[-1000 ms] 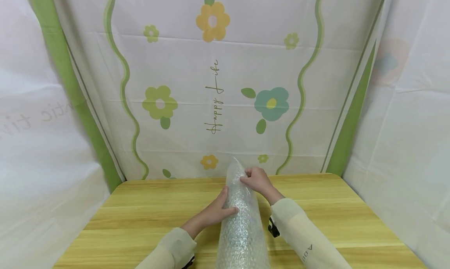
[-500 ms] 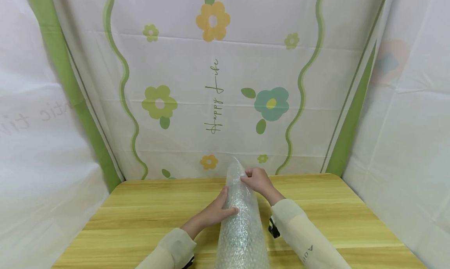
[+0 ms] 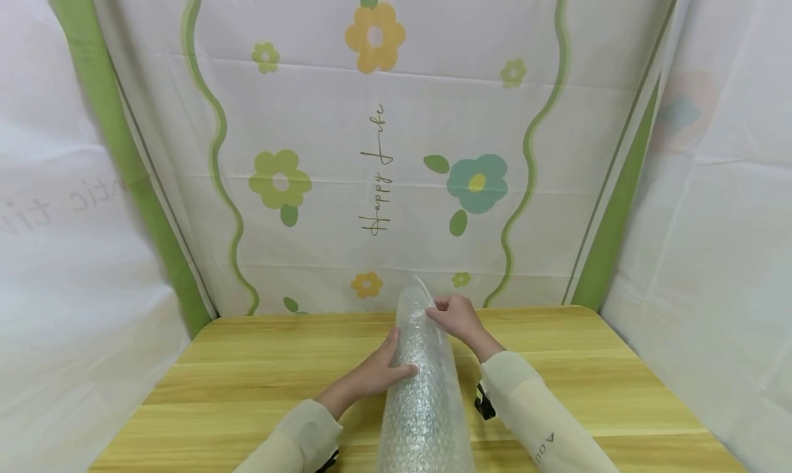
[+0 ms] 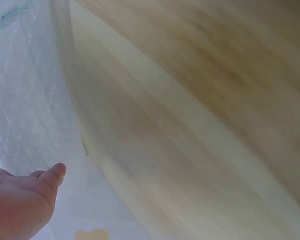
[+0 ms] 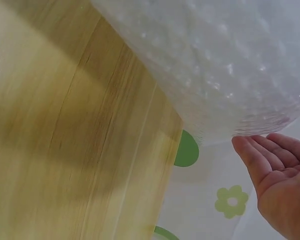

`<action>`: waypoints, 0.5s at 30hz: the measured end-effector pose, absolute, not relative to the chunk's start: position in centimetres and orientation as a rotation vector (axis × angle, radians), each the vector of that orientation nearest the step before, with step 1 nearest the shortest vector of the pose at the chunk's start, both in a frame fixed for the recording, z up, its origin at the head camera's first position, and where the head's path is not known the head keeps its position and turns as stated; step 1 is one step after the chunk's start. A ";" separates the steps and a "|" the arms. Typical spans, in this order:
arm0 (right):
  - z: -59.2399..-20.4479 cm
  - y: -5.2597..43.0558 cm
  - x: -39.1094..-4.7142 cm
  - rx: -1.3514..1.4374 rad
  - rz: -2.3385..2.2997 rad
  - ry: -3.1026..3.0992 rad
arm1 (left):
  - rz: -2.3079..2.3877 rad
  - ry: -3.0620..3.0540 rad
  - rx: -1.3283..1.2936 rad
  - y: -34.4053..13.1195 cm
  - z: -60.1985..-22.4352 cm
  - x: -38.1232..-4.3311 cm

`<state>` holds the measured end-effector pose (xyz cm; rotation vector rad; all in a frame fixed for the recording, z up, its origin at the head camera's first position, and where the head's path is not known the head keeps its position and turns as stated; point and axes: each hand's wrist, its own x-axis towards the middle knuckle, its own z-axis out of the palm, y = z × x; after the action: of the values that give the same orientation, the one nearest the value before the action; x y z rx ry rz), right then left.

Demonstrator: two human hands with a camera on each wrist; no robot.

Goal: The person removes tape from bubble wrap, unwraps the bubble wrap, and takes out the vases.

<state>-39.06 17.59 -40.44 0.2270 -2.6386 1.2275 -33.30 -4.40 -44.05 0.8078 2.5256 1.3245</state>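
Note:
A roll of clear bubble wrap (image 3: 421,404) lies lengthwise on the wooden table, its near end cut off by the head view's lower edge. On its left side rests my left hand (image 3: 371,373), fingers stretched along the roll and thumb on top. My right hand (image 3: 456,317) pinches the loose edge near the far right end between thumb and curled fingers. In the left wrist view, part of the left hand (image 4: 24,200) shows beside the plastic. The right wrist view has the right hand's fingertips (image 5: 242,142) at the bubble wrap (image 5: 215,60) layers; its thumb is mostly out of frame.
The wooden table (image 3: 260,363) reaches a white cloth backdrop (image 3: 322,115) printed with flowers and green wavy lines. White cloth sides hang at left and right. A small black object (image 3: 485,403) shows beneath the right sleeve.
My right hand has shifted slightly to the right with the bubble wrap's edge, which stands a little more lifted at the far end. The left hand stays nearly still on the roll.

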 end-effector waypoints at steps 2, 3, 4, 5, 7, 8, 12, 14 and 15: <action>-40.4 17.5 -39.0 0.233 1.222 -2.634 | 1.325 2.526 0.807 -4.4 -44.1 -33.3; -40.4 17.5 -39.0 0.240 1.222 -2.635 | 1.325 2.526 0.806 -4.5 -44.1 -33.3; -40.4 17.5 -38.9 0.246 1.220 -2.633 | 1.324 2.526 0.807 -4.5 -44.1 -33.3; -40.4 17.5 -38.9 0.251 1.220 -2.631 | 1.323 2.525 0.809 -4.5 -44.1 -33.3; -40.4 17.5 -38.8 0.265 1.215 -2.625 | 1.321 2.523 0.809 -4.5 -44.1 -33.3; -40.4 17.5 -38.8 0.269 1.216 -2.626 | 1.319 2.522 0.809 -4.5 -44.1 -33.3; -40.4 17.5 -38.5 0.264 1.203 -2.627 | 1.321 2.522 0.814 -4.6 -44.1 -33.2; -40.3 17.5 -38.3 0.250 1.201 -2.646 | 1.322 2.521 0.814 -4.6 -44.0 -33.2; -40.2 17.5 -38.1 0.247 1.201 -2.647 | 1.324 2.521 0.817 -4.6 -44.0 -33.1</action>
<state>-38.10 17.55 -40.24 0.2471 -2.6473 1.2011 -33.12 -4.65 -44.00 0.8169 2.5205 1.3237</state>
